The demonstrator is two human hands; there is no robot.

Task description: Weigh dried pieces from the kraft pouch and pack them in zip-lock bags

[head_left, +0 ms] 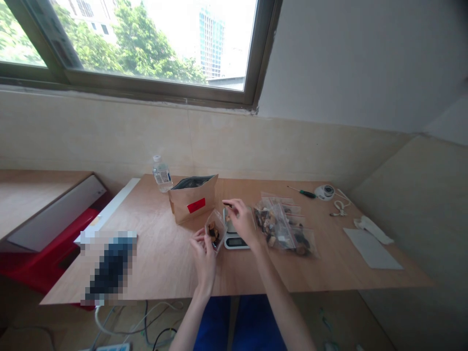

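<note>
My left hand (203, 246) is closed on a small clear plastic bag (215, 230) with dark and tan dried pieces inside. Just above and right of that bag, my right hand (239, 220) pinches a small dark dried piece (227, 204) between thumb and fingertips. Under my right hand lies a white digital scale (236, 243), its plate partly hidden by the hand. Behind the small bag stands an open brown paper pouch (193, 199) with a red label. To the right are several clear zip bags (283, 224) filled with similar dried pieces.
A water bottle (162, 174) stands at the back left. A pixelated dark object (111, 265) lies at the table's left. Toward the right are a screwdriver (306, 193), a white camera-like device (324, 192) with its cable, a white sheet (373, 248) and a white crumpled item (373, 230).
</note>
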